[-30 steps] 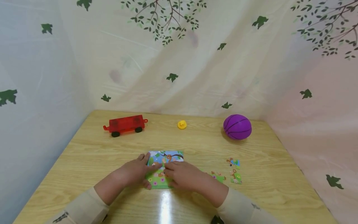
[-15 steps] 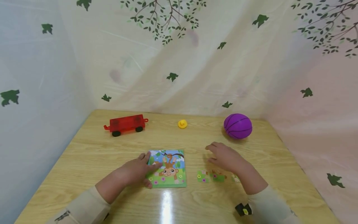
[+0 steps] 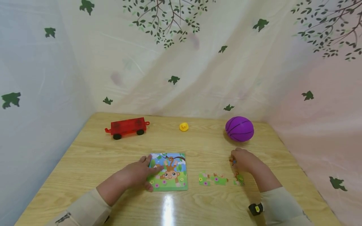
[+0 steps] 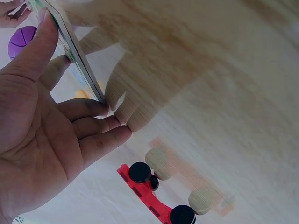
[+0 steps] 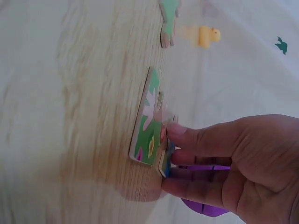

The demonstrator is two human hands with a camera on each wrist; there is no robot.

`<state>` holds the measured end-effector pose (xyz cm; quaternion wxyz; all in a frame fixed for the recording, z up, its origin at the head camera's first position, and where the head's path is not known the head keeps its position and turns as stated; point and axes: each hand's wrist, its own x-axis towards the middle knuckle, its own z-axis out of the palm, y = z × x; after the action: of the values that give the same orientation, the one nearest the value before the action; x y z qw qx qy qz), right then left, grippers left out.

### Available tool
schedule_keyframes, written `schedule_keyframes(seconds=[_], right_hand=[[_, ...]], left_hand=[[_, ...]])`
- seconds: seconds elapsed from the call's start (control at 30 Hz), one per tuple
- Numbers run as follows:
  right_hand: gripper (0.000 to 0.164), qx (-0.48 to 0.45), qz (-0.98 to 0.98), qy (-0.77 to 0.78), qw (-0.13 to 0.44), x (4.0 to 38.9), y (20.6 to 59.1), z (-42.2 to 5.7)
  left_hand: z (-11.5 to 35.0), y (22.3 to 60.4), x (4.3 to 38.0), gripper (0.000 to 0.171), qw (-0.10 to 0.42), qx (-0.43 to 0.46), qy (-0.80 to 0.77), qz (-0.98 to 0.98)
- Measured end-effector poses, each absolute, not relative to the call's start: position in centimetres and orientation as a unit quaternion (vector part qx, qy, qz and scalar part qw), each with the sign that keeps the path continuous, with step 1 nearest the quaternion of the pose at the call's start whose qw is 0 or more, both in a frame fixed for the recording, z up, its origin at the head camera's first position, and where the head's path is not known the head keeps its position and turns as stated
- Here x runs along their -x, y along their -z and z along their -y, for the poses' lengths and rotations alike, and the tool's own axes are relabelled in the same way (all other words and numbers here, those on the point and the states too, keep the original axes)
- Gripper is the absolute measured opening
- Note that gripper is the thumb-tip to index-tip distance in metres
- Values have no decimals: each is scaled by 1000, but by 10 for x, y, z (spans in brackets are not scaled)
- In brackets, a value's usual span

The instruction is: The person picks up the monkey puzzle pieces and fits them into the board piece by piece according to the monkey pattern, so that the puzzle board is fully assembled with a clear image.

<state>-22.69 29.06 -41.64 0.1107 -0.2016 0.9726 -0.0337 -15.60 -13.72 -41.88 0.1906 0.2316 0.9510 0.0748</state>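
A square puzzle board with a hanging monkey picture lies mid-table. My left hand rests along its left side, one finger stretched over the picture. The left wrist view shows the thumb and fingertips at the board's edge, the fingers mostly straight. Off to the right, my right hand pinches a blue and brown puzzle piece between thumb and fingers, low over the table. Just in front of it lies a green puzzle piece with a flower. My fingers partly hide the pinched piece in the head view.
Two more green puzzle pieces, a left one and a middle one, lie between the board and my right hand. Along the back stand a red toy wagon, a yellow rubber duck and a purple ball. Printed cloth surrounds the table.
My right hand has left the board, swung right over the loose pieces, and come down to pinch the farthest one. My left hand stays at the board.
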Motion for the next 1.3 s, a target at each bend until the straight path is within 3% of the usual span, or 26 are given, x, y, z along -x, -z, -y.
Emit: schedule_keyframes(seconds=[0.63, 0.93, 1.3], right_hand=[[14, 241, -964, 35, 109, 232, 420, -259], [17, 311, -948, 38, 60, 220, 411, -197], [24, 384, -922, -9, 51, 203, 409, -121]], left_hand=[[137, 417, 157, 87, 191, -236, -82, -949], [135, 419, 157, 88, 187, -238, -80, -950], [138, 422, 157, 86, 186, -237, -78, -950]])
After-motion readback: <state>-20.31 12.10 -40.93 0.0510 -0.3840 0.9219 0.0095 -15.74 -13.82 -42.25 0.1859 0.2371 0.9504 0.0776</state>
